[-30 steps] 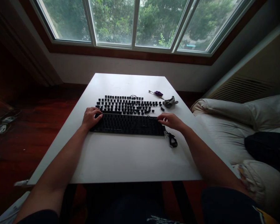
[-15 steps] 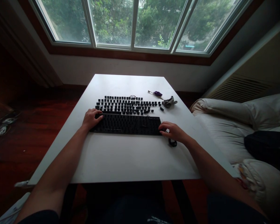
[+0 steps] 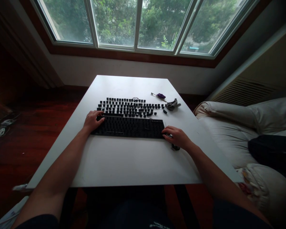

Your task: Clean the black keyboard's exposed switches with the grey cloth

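Observation:
A black keyboard (image 3: 133, 128) lies flat across the white table, its key area dark with no caps that I can make out. My left hand (image 3: 92, 121) holds its left end, thumb over the top corner and fingers along the far edge. At the opposite end, my right hand (image 3: 175, 135) grips the right edge with bent fingers. Just behind the keyboard are rows of loose black keycaps (image 3: 120, 107). Partly under my right hand sits a black coiled cable (image 3: 175, 147).
Toward the back right of the white table (image 3: 133, 165) are a purple-handled tool (image 3: 160, 95) and a crumpled grey cloth (image 3: 173, 104). A pale sofa (image 3: 219, 133) with a dark bag (image 3: 271, 149) stands to the right. Windows (image 3: 157, 25) are beyond the table.
My right hand has lowered slightly, its fingers closer together at the keyboard's right edge and covering more of the cable. My left hand and the keyboard stay nearly in place.

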A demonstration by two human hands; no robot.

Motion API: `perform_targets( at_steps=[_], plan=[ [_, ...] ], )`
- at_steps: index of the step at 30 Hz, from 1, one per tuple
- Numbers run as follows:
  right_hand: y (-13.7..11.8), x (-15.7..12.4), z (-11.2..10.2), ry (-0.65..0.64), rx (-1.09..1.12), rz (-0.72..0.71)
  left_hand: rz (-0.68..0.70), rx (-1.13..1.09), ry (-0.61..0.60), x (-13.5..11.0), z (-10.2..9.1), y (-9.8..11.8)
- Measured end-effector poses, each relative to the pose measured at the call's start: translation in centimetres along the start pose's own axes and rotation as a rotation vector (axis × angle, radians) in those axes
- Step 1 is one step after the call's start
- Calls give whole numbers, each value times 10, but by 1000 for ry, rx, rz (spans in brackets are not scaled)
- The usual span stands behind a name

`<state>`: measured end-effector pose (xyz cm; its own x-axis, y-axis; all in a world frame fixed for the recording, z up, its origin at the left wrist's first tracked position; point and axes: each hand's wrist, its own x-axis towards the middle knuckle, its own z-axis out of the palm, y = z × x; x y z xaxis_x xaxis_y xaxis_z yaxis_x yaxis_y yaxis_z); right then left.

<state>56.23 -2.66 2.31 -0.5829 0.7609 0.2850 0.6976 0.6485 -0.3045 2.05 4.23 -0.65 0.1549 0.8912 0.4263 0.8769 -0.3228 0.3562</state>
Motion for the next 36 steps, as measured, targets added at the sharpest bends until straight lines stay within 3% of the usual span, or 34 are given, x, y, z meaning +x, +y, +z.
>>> perform_targets(
  at_steps=[9,23,36],
  plan=[
    [-2,-6,6,26,2,-23,-15,7,16,0,1,1],
    [8,0,22,177,42,-20,-72,155,93,0,2,5],
    [18,7,23,110,41,-64,-82,149,88,-1,3,5]
  ],
)
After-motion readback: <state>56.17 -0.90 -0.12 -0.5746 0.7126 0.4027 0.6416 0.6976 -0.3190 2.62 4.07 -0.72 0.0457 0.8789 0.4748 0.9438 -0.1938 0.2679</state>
